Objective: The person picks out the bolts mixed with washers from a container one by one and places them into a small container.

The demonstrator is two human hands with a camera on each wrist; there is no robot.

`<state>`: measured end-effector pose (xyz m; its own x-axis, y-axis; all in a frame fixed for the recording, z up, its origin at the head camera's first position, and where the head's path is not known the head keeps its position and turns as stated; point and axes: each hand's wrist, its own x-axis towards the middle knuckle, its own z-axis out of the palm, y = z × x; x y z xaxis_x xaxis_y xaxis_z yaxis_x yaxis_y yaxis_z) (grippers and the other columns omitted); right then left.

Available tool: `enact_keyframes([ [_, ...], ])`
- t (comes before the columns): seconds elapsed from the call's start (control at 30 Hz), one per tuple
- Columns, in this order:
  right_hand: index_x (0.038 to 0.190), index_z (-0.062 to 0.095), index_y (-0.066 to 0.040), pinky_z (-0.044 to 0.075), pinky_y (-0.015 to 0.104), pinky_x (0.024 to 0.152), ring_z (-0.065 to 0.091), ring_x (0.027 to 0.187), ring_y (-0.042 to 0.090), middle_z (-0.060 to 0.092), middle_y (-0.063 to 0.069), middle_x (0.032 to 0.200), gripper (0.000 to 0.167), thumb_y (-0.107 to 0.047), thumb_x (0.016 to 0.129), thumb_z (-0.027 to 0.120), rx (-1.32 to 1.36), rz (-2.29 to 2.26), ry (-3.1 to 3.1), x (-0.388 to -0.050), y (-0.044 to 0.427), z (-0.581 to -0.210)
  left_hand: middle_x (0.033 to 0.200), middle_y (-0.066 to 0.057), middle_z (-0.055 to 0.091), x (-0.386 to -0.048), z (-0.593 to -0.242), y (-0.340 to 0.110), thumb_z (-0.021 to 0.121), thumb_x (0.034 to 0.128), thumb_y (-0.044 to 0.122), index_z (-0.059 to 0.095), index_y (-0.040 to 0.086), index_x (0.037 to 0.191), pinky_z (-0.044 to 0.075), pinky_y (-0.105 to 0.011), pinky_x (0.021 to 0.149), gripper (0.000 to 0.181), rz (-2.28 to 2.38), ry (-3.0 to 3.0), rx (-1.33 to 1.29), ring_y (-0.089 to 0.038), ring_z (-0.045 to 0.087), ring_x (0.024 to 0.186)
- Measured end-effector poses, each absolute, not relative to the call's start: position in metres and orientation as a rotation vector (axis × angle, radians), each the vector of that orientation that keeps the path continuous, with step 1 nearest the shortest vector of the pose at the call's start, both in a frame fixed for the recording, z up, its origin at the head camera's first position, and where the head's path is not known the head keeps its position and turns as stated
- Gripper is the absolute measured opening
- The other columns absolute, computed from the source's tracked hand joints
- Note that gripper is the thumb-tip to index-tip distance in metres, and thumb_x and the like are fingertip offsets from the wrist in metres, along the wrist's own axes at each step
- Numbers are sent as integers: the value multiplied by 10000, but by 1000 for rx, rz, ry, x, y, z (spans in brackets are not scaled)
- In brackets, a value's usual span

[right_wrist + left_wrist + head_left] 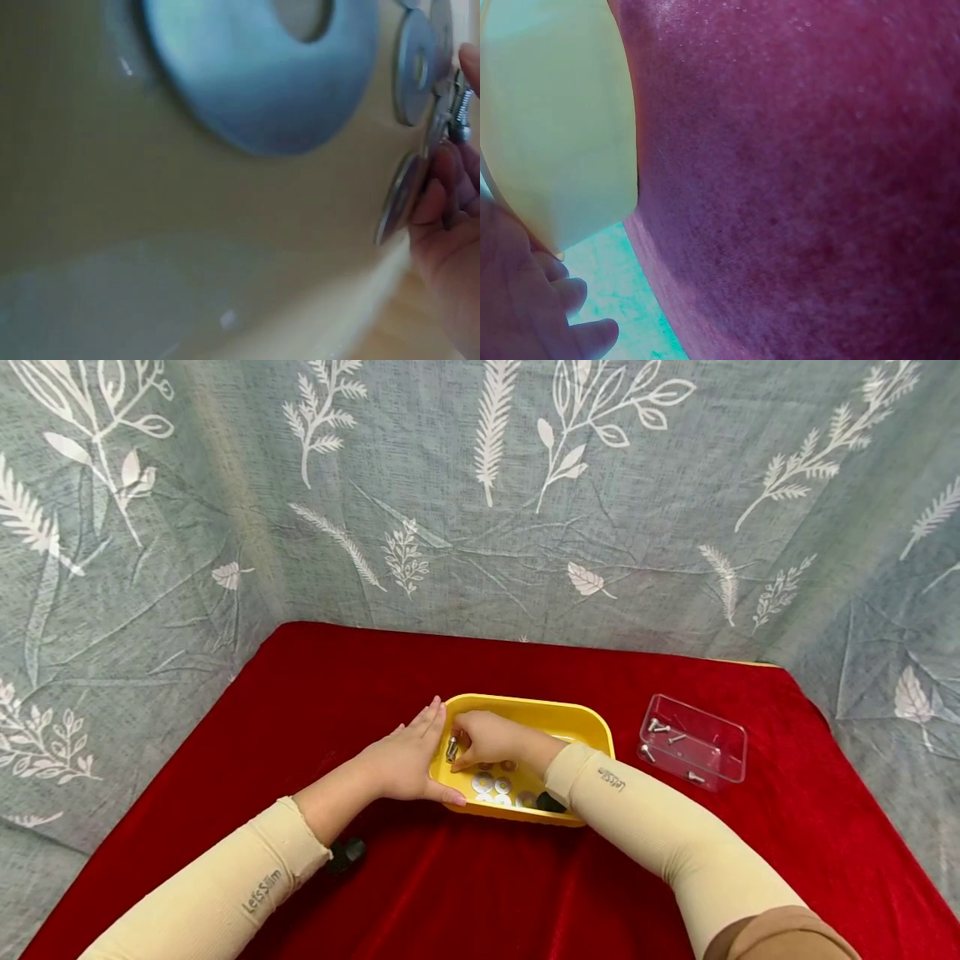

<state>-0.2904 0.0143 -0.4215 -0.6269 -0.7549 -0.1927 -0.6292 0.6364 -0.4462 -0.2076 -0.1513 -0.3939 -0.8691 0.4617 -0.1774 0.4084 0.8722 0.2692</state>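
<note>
My right hand reaches down into a yellow plastic tub. Its thumb and fingers pinch a small silver bolt near the tub's left end; the right wrist view shows the bolt's thread between the fingertips. Against the tub's left end lies my left hand, fingers straight along the outer wall and thumb on the front rim. Several flat round washers lie on the tub floor, and one large washer looms close in the right wrist view.
On the right stands a clear plastic box with several small bolts in and about it. A black object is partly hidden in the tub's front right. Another dark object sits beside the left forearm on the red cloth.
</note>
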Motion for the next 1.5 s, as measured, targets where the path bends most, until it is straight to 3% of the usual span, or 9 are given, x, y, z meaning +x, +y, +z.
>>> enact_keyframes([
  [0.33,990,567,-86,417,189,626,492,690,95,538,-29,782,415,-365,743,751,-1125,-460,2554,-291,11,-427,1506,-148,-116,-208,-397,-152,576,634,766,-44,-9,1440,202,-515,1061,1279,332,2797,640,-274,1,1392],
  [1.2,1034,601,-77,442,192,644,527,662,89,559,-19,767,265,-145,798,701,-1000,-511,2519,-294,15,-419,1512,-193,-52,-209,-397,-152,558,618,787,-7,-28,1445,226,-522,1050,1291,303,2831,672,-307,46,1390],
  [1.5,948,512,-111,425,193,616,496,664,103,529,-7,749,252,-99,790,707,-1004,-604,2494,-295,18,-420,1509,-181,-79,-209,-395,-153,564,616,786,-21,-22,1444,222,-523,1052,1296,307,2823,666,-302,32,1390],
])
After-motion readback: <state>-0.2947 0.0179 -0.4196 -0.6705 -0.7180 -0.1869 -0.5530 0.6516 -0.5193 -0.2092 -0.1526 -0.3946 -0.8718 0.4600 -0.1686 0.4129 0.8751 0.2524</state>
